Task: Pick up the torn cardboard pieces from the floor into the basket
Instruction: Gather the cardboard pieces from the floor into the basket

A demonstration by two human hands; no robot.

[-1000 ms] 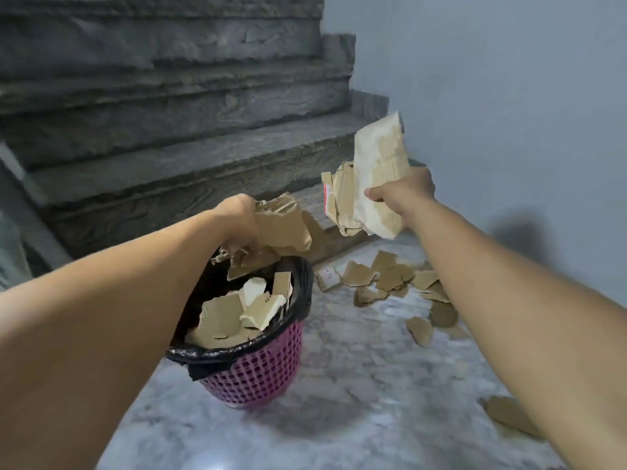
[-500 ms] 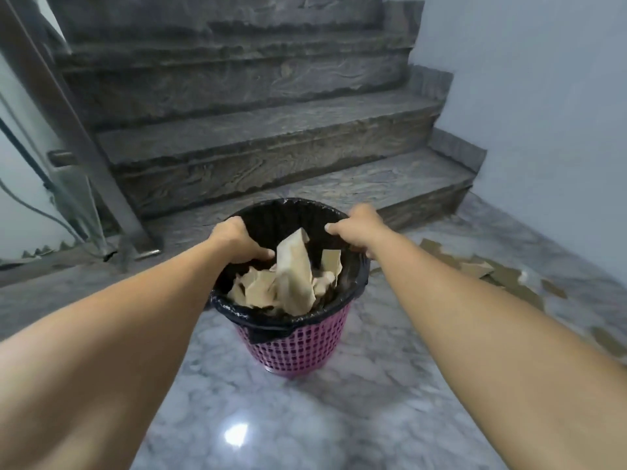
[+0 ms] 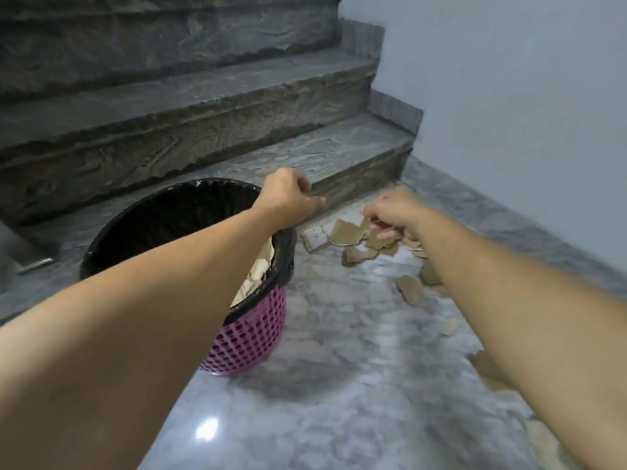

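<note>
Reached over a grey marble floor (image 3: 339, 385) beside dark stone stairs (image 3: 203, 96).
Pink lattice plastic basket with black liner (image 3: 251, 337) stood left, partly filled with cardboard; torn brown cardboard pieces (image 3: 353, 232) lay scattered just right of it. Left hand (image 3: 288, 195) loosely curled, empty, above the far rim; right hand (image 3: 397, 212) half-closed over the scraps, grip unclear through blur.

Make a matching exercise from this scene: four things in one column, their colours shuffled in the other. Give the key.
Things:
1. basket
2. liner
3. cardboard pieces
4. wall

Colours:
A. brown
B. pale blue-grey
C. pink
D. black

Pairs: 1-C, 2-D, 3-A, 4-B
</note>
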